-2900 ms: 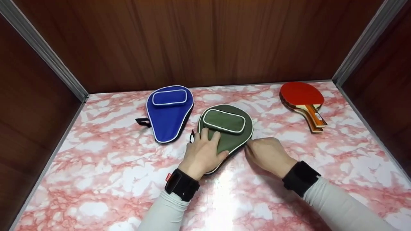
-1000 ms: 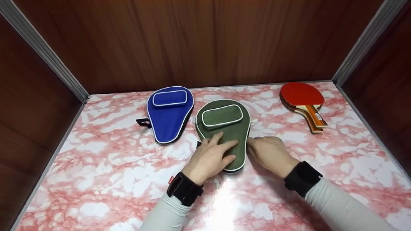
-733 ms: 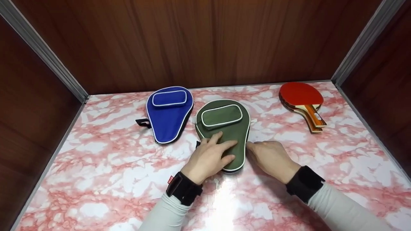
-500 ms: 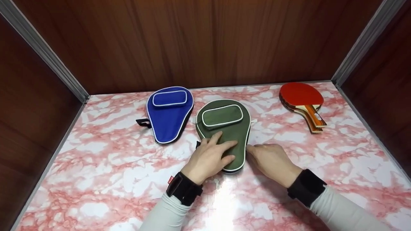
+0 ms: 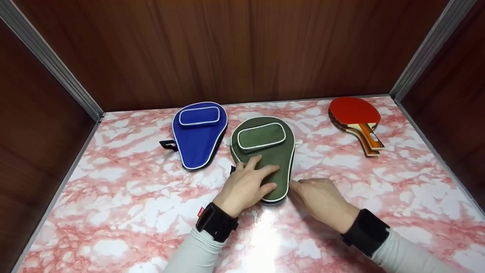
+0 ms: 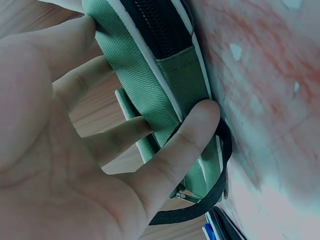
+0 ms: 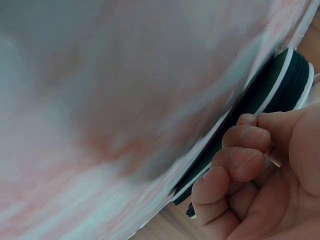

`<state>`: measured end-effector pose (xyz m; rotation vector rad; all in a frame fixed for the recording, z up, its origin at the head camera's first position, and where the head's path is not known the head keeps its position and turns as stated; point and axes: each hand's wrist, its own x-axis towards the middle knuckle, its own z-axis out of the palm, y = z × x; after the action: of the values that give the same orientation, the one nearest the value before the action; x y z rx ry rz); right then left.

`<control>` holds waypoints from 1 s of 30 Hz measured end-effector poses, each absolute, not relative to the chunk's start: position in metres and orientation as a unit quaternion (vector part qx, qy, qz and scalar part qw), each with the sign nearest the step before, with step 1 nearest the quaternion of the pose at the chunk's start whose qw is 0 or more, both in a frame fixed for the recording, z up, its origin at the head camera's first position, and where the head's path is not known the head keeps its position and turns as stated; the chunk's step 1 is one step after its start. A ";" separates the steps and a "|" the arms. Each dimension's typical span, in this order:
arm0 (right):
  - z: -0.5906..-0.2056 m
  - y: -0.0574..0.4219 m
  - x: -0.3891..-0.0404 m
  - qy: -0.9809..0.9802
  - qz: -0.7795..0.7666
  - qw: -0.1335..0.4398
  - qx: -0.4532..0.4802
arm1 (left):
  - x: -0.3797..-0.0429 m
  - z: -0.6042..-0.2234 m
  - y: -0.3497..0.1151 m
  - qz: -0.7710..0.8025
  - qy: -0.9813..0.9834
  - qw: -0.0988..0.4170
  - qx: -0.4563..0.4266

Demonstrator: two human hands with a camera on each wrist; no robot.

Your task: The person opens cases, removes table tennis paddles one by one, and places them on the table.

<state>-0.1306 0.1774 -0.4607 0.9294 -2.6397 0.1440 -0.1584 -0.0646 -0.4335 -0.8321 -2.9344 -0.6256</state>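
Note:
A green table tennis bat case (image 5: 261, 155) with white piping and a raised front pocket lies on the table, its narrow end towards me. Spread over its lower left part is my left hand (image 5: 244, 185); in the left wrist view one finger (image 6: 185, 145) rests on the side band, by a black strap loop (image 6: 215, 190). My right hand (image 5: 318, 199) is at the case's lower right edge, fingers curled. In the right wrist view thumb and forefinger (image 7: 255, 120) pinch at the dark zip side (image 7: 292, 80); the zip pull itself is hidden by them.
Left of the green case lies a blue bat case (image 5: 199, 136) with a black strap (image 5: 168, 145). Two table tennis bats (image 5: 355, 112), the upper one red, are stacked at the back right. Brown wood-look panels (image 5: 242, 49) wall the marbled table (image 5: 113, 212).
Earlier the green case turned to point more straight towards me and my left hand shifted on it. Since then my right hand has slid along the right edge towards the narrow end.

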 end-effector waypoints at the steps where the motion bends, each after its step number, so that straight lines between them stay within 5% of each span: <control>1: -0.461 0.177 -0.129 -0.928 0.054 0.168 0.328 | -0.158 -0.434 -0.065 -0.202 -0.942 0.016 -0.268; 8: -0.460 0.173 -0.120 -0.925 0.081 0.163 0.335 | -0.156 -0.435 -0.063 -0.194 -0.944 0.034 -0.265; 17: -0.453 0.184 -0.125 -0.939 0.088 0.128 0.306 | -0.150 -0.440 -0.051 -0.150 -0.939 0.121 -0.286; 30: -0.456 0.202 -0.129 -0.957 0.069 0.133 0.249 | -0.167 -0.444 -0.050 -0.168 -0.923 0.063 -0.340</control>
<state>-0.1293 0.2023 -0.4565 0.7216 -2.7752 0.1999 -0.1668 -0.0502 -0.4438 -1.0267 -2.7895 -0.5064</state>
